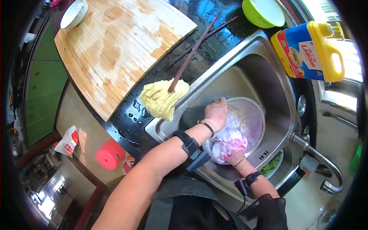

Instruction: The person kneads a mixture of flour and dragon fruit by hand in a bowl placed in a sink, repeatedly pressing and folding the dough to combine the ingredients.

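A round metal bowl (pixel 253 111) sits in the left basin of the steel sink, its inner wall smeared purple and white. My left hand (pixel 216 114) is closed on the bowl's near-left rim, fingers curled. Down in the bowl my right hand (pixel 237 152) is wrapped in a lumpy purple-and-white dough (pixel 227 142); its fingers are mostly covered by the dough, with bright pink showing near the knuckles. On the black counter beside the sink lies a lump of yellow dough (pixel 163 100), and one chopstick (pixel 195 48) rests with its tip on it.
A wet wooden board (pixel 115 50) carries a white bowl (pixel 74 14). A green bowl (pixel 263 13) and a yellow detergent jug (pixel 306 50) stand behind the sink (pixel 264 61). The faucet (pixel 318 155) is at right, above greens (pixel 271 165) in the second basin.
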